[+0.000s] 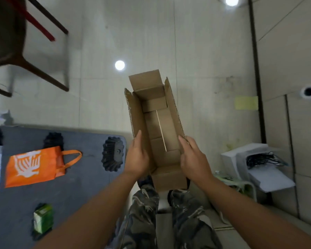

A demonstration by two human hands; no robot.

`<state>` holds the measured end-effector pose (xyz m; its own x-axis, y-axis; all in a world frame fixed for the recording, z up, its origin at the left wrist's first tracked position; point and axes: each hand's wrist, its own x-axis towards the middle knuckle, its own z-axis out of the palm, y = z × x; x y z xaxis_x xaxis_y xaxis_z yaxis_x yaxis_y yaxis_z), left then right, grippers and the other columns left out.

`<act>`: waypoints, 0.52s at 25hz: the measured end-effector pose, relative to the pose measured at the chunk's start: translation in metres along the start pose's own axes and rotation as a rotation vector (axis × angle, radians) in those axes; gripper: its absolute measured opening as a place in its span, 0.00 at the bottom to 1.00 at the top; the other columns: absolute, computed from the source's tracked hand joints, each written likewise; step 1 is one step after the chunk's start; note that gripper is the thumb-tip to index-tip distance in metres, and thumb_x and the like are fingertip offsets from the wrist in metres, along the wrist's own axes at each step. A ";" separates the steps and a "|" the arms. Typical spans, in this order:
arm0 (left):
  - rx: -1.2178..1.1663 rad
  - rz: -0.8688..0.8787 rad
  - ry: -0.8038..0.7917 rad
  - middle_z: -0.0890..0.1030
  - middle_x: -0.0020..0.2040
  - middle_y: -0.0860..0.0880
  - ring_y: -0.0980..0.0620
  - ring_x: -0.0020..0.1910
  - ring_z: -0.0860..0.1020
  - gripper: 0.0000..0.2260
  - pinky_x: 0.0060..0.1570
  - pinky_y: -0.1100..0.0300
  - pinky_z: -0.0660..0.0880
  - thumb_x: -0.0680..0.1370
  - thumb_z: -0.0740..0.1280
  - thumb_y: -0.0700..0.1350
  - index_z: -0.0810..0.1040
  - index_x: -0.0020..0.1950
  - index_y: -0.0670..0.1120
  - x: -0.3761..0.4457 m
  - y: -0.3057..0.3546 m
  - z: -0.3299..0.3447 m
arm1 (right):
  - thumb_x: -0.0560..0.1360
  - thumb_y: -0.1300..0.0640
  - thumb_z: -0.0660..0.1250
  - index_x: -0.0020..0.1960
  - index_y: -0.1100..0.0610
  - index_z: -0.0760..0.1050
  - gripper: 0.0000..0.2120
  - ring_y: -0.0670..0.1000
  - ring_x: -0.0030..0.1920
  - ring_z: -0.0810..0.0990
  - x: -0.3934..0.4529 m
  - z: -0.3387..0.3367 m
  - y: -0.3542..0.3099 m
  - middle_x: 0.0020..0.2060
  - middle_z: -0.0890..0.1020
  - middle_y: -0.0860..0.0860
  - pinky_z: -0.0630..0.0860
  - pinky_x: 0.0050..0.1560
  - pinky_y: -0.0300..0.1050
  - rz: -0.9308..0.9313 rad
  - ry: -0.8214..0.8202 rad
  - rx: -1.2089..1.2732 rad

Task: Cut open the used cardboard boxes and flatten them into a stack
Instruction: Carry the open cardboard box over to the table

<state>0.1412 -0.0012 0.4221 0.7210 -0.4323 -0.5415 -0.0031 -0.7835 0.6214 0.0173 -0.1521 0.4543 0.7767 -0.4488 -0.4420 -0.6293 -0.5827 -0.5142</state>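
A long, narrow brown cardboard box hangs open-topped above the tiled floor, in front of my legs. Its top flaps stand up and a slit of light runs along the seam in its bottom. My left hand lies flat against the outside of the left wall near the close end, fingers straight. My right hand holds the right wall at the same end, fingers curled over its top edge. No knife or cutter is in view.
A dark grey table at my left carries an orange tote bag, a green packet and black moulded trays. A dark wooden chair stands at the far left. White foam pieces and black cables lie at my right.
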 end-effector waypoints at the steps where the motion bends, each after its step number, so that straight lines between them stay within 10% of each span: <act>1: -0.014 0.045 -0.028 0.64 0.76 0.45 0.47 0.67 0.70 0.33 0.62 0.61 0.67 0.78 0.58 0.32 0.51 0.80 0.50 -0.012 0.012 -0.021 | 0.79 0.67 0.58 0.77 0.56 0.61 0.28 0.57 0.54 0.79 -0.008 -0.017 -0.015 0.74 0.64 0.51 0.77 0.53 0.50 -0.008 0.008 0.020; 5: -0.045 0.166 -0.079 0.76 0.55 0.36 0.53 0.38 0.75 0.42 0.36 0.65 0.72 0.76 0.59 0.29 0.40 0.79 0.58 -0.041 0.052 -0.088 | 0.79 0.65 0.58 0.79 0.53 0.56 0.30 0.53 0.50 0.78 -0.029 -0.068 -0.057 0.74 0.62 0.50 0.77 0.51 0.49 -0.025 -0.011 0.050; 8: -0.046 0.184 -0.025 0.74 0.36 0.47 0.55 0.28 0.70 0.45 0.27 0.65 0.68 0.77 0.59 0.32 0.28 0.73 0.63 -0.051 0.080 -0.120 | 0.79 0.66 0.58 0.80 0.52 0.52 0.32 0.50 0.40 0.77 -0.032 -0.092 -0.082 0.74 0.60 0.50 0.77 0.42 0.47 -0.030 -0.015 0.041; 13: -0.129 0.111 -0.060 0.73 0.67 0.52 0.47 0.49 0.80 0.36 0.51 0.47 0.79 0.78 0.60 0.35 0.45 0.80 0.51 -0.040 0.128 -0.147 | 0.79 0.67 0.57 0.80 0.52 0.48 0.34 0.50 0.38 0.76 -0.011 -0.128 -0.109 0.75 0.55 0.51 0.75 0.38 0.45 -0.021 0.010 0.071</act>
<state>0.2139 -0.0188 0.6060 0.6789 -0.5418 -0.4955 0.0109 -0.6674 0.7447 0.0804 -0.1701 0.6095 0.7895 -0.4445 -0.4233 -0.6133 -0.5423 -0.5743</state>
